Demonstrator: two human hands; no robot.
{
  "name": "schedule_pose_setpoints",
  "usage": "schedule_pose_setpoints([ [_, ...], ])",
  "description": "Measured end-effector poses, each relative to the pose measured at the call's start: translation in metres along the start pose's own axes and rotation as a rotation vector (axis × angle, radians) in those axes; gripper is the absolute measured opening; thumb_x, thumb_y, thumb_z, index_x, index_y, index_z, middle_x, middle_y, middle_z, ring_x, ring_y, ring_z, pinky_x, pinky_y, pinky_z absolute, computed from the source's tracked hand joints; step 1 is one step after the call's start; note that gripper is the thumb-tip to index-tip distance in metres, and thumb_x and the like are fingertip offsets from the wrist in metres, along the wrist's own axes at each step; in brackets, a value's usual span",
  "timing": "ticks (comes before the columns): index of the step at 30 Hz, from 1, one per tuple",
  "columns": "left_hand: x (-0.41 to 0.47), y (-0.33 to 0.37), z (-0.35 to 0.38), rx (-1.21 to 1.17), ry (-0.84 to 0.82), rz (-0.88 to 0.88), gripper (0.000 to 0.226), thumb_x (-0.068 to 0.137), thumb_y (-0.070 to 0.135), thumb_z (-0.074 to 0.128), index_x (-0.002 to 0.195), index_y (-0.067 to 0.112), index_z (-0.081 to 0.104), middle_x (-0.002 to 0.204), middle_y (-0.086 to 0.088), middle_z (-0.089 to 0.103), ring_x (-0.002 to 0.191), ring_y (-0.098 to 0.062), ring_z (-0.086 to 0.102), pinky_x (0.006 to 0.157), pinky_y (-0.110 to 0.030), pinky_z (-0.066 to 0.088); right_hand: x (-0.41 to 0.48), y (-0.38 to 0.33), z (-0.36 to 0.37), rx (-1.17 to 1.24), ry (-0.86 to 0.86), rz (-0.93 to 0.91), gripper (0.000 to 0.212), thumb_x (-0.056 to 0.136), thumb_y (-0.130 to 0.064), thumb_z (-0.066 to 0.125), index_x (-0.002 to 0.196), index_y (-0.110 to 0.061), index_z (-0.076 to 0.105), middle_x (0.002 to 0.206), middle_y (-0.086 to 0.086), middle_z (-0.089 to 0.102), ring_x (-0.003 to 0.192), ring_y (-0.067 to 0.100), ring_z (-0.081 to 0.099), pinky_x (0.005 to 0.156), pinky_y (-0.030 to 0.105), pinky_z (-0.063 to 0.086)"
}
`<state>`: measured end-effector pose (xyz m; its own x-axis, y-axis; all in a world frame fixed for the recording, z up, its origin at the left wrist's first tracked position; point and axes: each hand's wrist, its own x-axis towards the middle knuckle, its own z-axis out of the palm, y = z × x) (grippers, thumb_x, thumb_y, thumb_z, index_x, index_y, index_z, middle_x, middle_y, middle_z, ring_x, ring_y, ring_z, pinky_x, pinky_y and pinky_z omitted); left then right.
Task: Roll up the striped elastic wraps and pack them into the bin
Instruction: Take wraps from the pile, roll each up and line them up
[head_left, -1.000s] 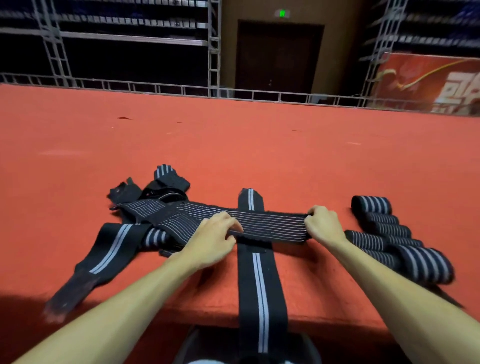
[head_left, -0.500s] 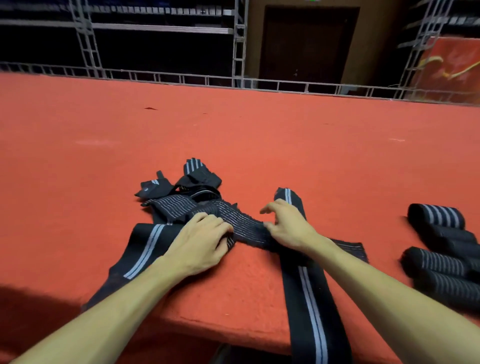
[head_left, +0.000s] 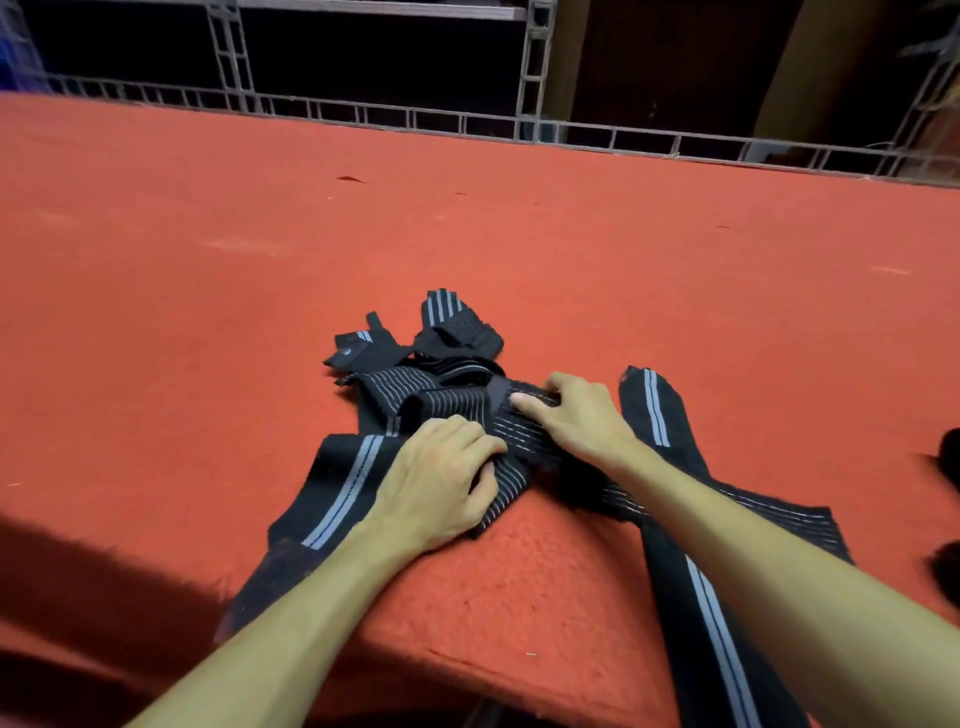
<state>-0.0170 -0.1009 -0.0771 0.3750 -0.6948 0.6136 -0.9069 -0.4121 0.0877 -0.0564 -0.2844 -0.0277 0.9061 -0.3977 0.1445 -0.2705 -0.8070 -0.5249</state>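
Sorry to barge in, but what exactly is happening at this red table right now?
A person is working on a thin-striped wrap on the red table. The left hand grips its bunched part, and the right hand pinches it just beyond. It is not yet a roll. A left broad-striped wrap lies flat, a right broad-striped wrap hangs over the near edge, and a tangled pile sits behind. No bin is in view.

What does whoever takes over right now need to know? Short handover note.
Left hand: grips the thin-striped wrap on the platform.
Right hand: pinches the same wrap just beyond.
Other wraps: loose pile behind the hands; left broad-striped wrap flat; right broad-striped wrap hangs over the near edge.
Done: no finished roll clearly in view; bin not in view.
Left: roll this wrap, then the rest, pack all.
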Motion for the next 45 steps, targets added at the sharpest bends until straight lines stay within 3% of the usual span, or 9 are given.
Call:
schedule_pose_setpoints([
  [9, 0.012, 0.030, -0.002, 0.068, -0.163, -0.198, 0.040, 0.086, 0.039, 0.032, 0.107, 0.025, 0.063, 0.101, 0.007, 0.057, 0.096, -0.016, 0.056, 0.087, -0.032, 0.038, -0.051, 0.060, -0.071, -0.017, 0.002, -0.069, 0.022, 0.089, -0.034, 0.062, 0.080, -0.013, 0.061, 0.077, 0.003, 0.064, 0.076, 0.019, 0.055, 0.067, 0.031, 0.038],
  [14, 0.043, 0.086, 0.003, -0.279, -0.368, -0.390, 0.048, 0.096, 0.050, 0.043, 0.137, 0.026, 0.046, 0.132, 0.003, 0.049, 0.128, -0.015, 0.040, 0.109, -0.037, 0.021, -0.083, 0.084, -0.094, 0.101, -0.042, -0.111, 0.019, 0.091, -0.020, 0.062, 0.073, -0.023, 0.057, 0.074, -0.011, 0.059, 0.077, 0.010, 0.054, 0.071, 0.026, 0.040],
  [16, 0.056, 0.104, 0.002, -0.560, -0.360, -0.456, 0.038, 0.093, 0.043, 0.054, 0.125, 0.021, 0.057, 0.120, 0.003, 0.061, 0.113, -0.013, 0.056, 0.104, -0.037, 0.037, -0.092, 0.092, -0.102, 0.138, -0.043, -0.125, 0.015, 0.091, -0.017, 0.062, 0.076, -0.019, 0.059, 0.074, -0.010, 0.060, 0.075, 0.008, 0.053, 0.074, 0.030, 0.042],
  [18, 0.064, 0.119, -0.003, -0.794, -0.287, -0.454, 0.012, 0.092, 0.025, 0.061, 0.099, 0.016, 0.066, 0.090, 0.003, 0.070, 0.079, -0.011, 0.067, 0.078, -0.032, 0.051, -0.100, 0.098, -0.109, 0.174, -0.017, -0.138, 0.014, 0.090, -0.019, 0.063, 0.076, -0.018, 0.061, 0.073, -0.010, 0.061, 0.072, 0.007, 0.054, 0.074, 0.035, 0.045],
  [21, 0.078, 0.132, -0.014, -0.799, -0.219, -0.347, 0.011, 0.089, 0.013, 0.065, 0.082, 0.021, 0.066, 0.065, 0.013, 0.064, 0.058, -0.001, 0.060, 0.057, -0.019, 0.045, -0.110, 0.095, -0.129, 0.208, 0.065, -0.165, 0.008, 0.088, -0.026, 0.067, 0.080, -0.026, 0.066, 0.077, -0.014, 0.067, 0.076, 0.005, 0.058, 0.074, 0.025, 0.046],
  [28, 0.109, 0.165, -0.048, -1.140, -0.003, -0.382, 0.011, 0.085, 0.015, 0.070, 0.095, 0.018, 0.065, 0.080, 0.012, 0.067, 0.069, 0.008, 0.061, 0.063, -0.011, 0.045, -0.127, 0.059, -0.187, 0.401, 0.335, -0.226, 0.010, 0.089, -0.013, 0.066, 0.081, -0.018, 0.069, 0.057, -0.012, 0.062, 0.048, -0.003, 0.050, 0.049, 0.019, 0.042],
  [32, 0.101, 0.180, -0.046, -1.153, -0.316, -0.308, 0.017, 0.087, 0.014, 0.068, 0.103, 0.020, 0.064, 0.103, 0.007, 0.070, 0.097, -0.007, 0.065, 0.085, -0.020, 0.050, -0.142, 0.042, -0.219, 0.739, 0.464, -0.188, 0.008, 0.092, -0.008, 0.062, 0.085, -0.004, 0.065, 0.062, 0.007, 0.056, 0.043, 0.010, 0.045, 0.040, 0.022, 0.039],
  [39, 0.111, 0.227, -0.086, -1.208, -0.340, -0.227, 0.018, 0.094, -0.003, 0.052, 0.093, 0.012, 0.060, 0.085, -0.001, 0.064, 0.059, -0.005, 0.064, 0.052, -0.020, 0.052, -0.168, 0.029, -0.264, 0.874, 0.576, -0.157, 0.011, 0.094, -0.013, 0.059, 0.083, -0.011, 0.062, 0.067, 0.003, 0.055, 0.048, 0.011, 0.043, 0.037, 0.020, 0.037],
  [45, 0.119, 0.259, -0.117, -1.549, -0.464, -0.159, 0.013, 0.092, -0.001, 0.054, 0.103, 0.004, 0.060, 0.073, 0.006, 0.065, 0.054, -0.006, 0.056, 0.055, -0.022, 0.055, -0.175, 0.033, -0.293, 0.761, 0.672, -0.160, 0.008, 0.093, -0.016, 0.062, 0.086, -0.015, 0.065, 0.075, 0.003, 0.063, 0.069, 0.020, 0.051, 0.058, 0.027, 0.038],
])
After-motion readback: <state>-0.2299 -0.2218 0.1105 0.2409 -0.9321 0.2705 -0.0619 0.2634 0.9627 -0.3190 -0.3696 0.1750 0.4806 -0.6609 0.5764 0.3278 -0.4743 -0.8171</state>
